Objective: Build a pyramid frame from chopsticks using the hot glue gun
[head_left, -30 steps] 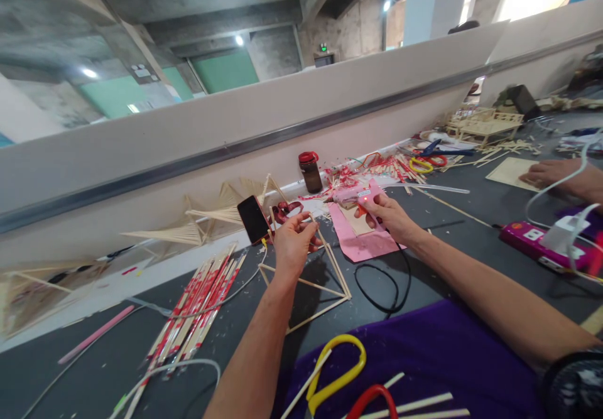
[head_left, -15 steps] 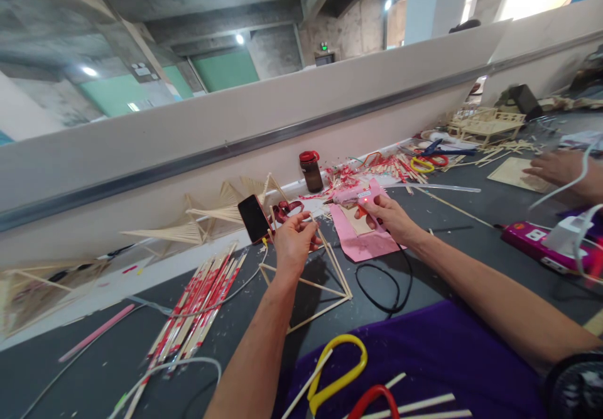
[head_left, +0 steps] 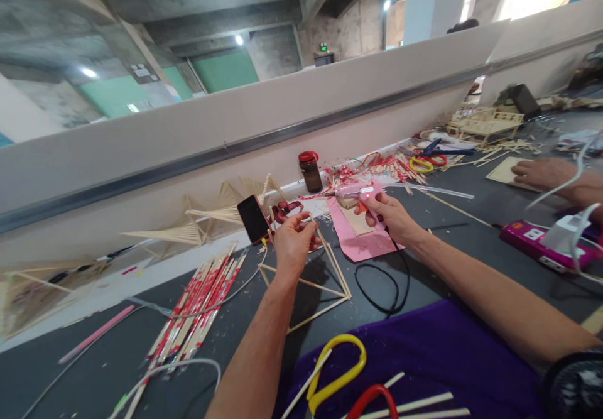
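Observation:
My right hand is wrapped round a pink hot glue gun, its nozzle pointing left and a clear glue stick trailing from its back. A small red light glows on its side. My left hand pinches the upper part of a frame of thin wooden sticks, whose lower corner rests on the dark table. The fingers hide part of the joint they hold. Beneath the glue gun lie a pink sheet and a thin wooden piece. The gun's black cord loops on the table.
A phone leans behind my left hand, near a dark bottle with a red lid. Packed sticks lie left. Yellow-handled scissors are close to me. At right are a purple power strip and another person's hand.
The glue gun has tipped slightly, its nozzle rising a little. The other person's hand at the right has shifted slightly left. My left hand stays on the stick frame.

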Tool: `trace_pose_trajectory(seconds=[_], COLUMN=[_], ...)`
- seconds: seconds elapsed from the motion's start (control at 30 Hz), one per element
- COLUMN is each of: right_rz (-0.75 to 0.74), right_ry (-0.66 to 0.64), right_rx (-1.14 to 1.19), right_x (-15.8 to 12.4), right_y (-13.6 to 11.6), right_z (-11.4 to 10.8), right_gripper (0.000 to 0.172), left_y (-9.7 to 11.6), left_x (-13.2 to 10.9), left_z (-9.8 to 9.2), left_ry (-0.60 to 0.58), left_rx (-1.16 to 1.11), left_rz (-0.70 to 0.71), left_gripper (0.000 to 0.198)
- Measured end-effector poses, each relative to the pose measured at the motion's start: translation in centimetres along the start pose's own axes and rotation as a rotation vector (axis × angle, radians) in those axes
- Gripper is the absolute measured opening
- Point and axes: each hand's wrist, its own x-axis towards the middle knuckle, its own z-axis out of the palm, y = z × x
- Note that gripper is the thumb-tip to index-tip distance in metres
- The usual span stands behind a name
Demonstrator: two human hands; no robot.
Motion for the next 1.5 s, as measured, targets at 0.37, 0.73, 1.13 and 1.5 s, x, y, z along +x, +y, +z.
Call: trace_pose_trajectory(seconds=[0.37,0.73,1.13,1.5], right_rz=[0.087,0.2,0.372,0.36], right_ry=[0.396,0.308,-0.01,-0.02], right_rx=[-0.114,-0.255,-0.652,-1.373], right_x=[2.3,3.0,2.3,2.0], right_y=[2.6,3.0,2.9,1.7], right_z=[-2.1,-5.1,-5.4,-4.6], right_gripper=[0.028,0.017,0.025,0.046], left_y=[0.1,0.4,0.3,0.2], left_x=[-0.2,-0.2,-0.2,-0.2], left_z=[0.1,0.4,0.3,0.4], left_ry=[-0.013,-0.011,-0.007,-0.005], left_rx=[0.014,0.029,0.028,0.033], left_rz=[0.017,0.034,0.039,0.042], left_gripper=[0.041,0.038,0.039,0.046])
